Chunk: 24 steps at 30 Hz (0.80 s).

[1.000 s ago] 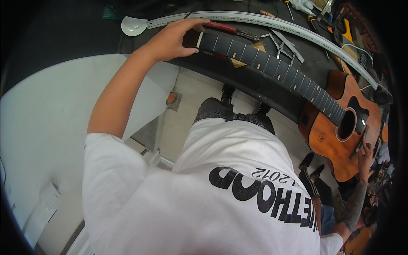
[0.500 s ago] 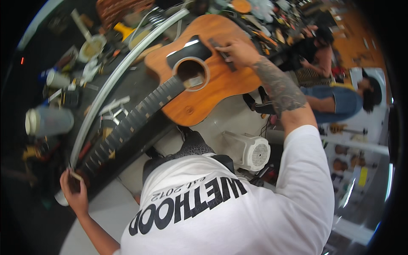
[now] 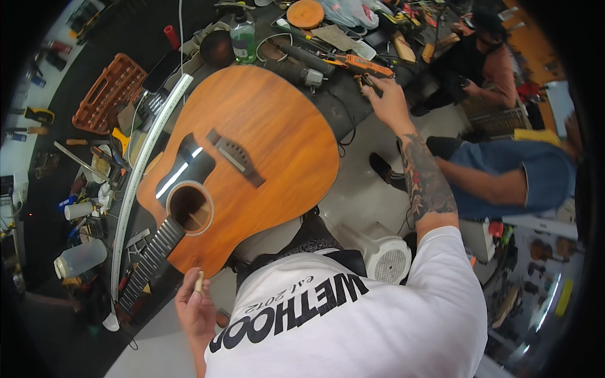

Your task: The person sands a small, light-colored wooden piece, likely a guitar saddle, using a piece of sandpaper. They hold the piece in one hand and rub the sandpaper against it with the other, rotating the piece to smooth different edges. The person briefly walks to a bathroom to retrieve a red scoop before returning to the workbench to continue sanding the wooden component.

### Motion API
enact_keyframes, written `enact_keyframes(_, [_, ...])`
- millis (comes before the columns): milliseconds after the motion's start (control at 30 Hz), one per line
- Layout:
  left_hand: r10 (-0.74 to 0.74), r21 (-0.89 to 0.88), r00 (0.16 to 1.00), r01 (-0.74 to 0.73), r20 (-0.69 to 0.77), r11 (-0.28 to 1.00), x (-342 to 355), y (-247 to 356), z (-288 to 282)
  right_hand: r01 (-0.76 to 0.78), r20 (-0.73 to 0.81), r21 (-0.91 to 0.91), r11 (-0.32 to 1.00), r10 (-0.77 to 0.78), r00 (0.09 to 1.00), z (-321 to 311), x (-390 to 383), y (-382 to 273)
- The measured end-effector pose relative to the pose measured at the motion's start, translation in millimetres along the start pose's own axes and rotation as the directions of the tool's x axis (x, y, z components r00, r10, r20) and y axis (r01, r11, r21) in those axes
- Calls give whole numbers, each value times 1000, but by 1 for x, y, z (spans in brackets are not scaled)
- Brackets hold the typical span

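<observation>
Left fingers (image 3: 188, 285) partly hide a pale stick (image 3: 199, 281), perhaps wooden.

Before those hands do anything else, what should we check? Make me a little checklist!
1. Guitar lying face up: ok.
2. Small pale piece held in the left hand: ok.
3. Right hand gripping something: cannot tell; the fingers hide it.
4. Fretboard free of strings: ok, none show.
5. Whole guitar body on the bench: not ok, its near side seems to overhang.
</observation>
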State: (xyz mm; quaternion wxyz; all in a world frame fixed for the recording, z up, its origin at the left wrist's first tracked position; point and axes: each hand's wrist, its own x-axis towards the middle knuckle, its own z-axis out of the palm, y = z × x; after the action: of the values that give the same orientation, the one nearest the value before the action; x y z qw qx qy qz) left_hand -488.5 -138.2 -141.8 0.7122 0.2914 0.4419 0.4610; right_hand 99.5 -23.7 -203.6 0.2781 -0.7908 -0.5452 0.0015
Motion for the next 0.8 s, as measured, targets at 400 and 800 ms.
enact_keyframes(400, [54, 77, 899, -23, -435, 997, -15, -36, 174, -13, 456, -377, 926, 198, 868, 124, 261, 72])
enact_keyframes(800, [98, 121, 867, -44, -489, 992, 8, -3, 237, -367, 527, 459, 809, 85, 846, 136, 324, 142])
